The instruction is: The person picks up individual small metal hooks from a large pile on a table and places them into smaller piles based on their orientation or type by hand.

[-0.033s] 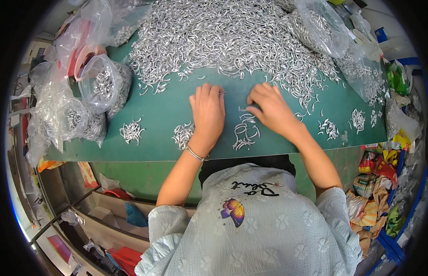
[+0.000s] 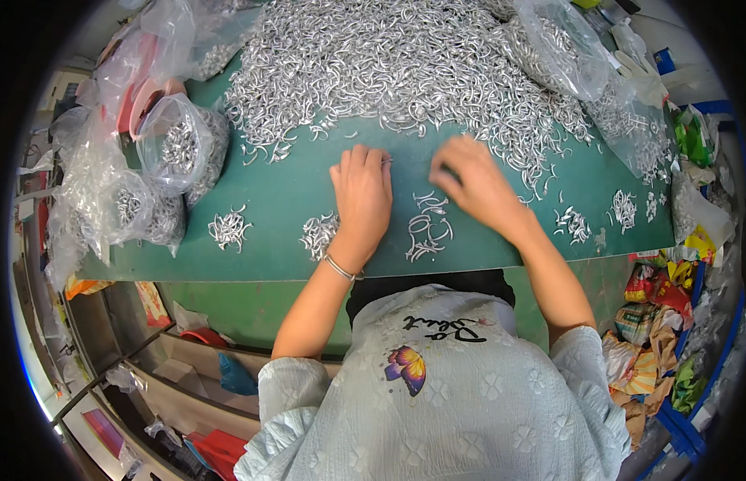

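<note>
My left hand (image 2: 362, 191) rests on the green table with its fingers bent together, and a bit of silver metal shows at the fingertips. To its right, my right hand (image 2: 475, 183) is raised over the table, its fingers curled and smeared by motion, so I cannot see what they hold. Between my forearms lies a loose group of curved silver metal pieces (image 2: 427, 232). A tighter small heap (image 2: 317, 237) sits against my left wrist. Beyond both hands spreads a large pile of the same curved pieces (image 2: 365, 68).
Clear plastic bags (image 2: 174, 144) of metal pieces stand at the left, and another bag (image 2: 561, 48) lies at the far right. Small heaps sit at the left (image 2: 229, 229) and right (image 2: 573, 225) of the green table (image 2: 269, 200). Colourful packages (image 2: 653, 321) lie beyond its right edge.
My right hand's fingers have shifted slightly upward and away from the loose group. A blurred piece below them now lies at the group's far end. My left hand has not moved.
</note>
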`<act>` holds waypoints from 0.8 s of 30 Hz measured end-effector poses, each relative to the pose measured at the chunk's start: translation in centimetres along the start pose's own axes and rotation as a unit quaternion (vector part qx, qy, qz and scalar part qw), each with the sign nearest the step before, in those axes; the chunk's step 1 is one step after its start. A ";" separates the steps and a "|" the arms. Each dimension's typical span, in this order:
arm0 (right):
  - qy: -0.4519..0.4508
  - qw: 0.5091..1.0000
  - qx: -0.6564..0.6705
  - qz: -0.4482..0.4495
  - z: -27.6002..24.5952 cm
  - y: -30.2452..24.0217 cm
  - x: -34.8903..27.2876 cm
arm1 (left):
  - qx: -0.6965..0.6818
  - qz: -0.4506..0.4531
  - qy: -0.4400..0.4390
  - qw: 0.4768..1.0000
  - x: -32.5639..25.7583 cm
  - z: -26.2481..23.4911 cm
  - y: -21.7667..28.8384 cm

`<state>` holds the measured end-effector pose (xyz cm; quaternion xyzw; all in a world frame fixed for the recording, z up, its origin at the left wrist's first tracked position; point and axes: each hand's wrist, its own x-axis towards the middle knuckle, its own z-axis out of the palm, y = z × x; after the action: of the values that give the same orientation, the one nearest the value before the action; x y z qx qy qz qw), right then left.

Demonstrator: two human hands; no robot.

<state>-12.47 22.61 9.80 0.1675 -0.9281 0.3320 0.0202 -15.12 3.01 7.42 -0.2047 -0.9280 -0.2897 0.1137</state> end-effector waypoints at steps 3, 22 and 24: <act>0.153 0.979 -0.132 -0.029 0.5 1.6 3.0 | 0.000 0.013 0.003 1.000 0.4 -0.2 0.3; 0.075 0.988 -0.136 0.012 0.2 1.0 1.1 | 0.003 0.009 0.011 1.000 0.3 -0.6 0.8; 0.049 0.984 -0.169 0.037 -0.4 1.7 0.6 | -0.014 0.028 0.017 0.999 0.2 -0.8 1.0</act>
<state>-13.65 23.94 9.18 0.1104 -0.9743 0.1790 0.0813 -14.77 3.38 8.66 -0.2274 -0.9155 -0.3033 0.1350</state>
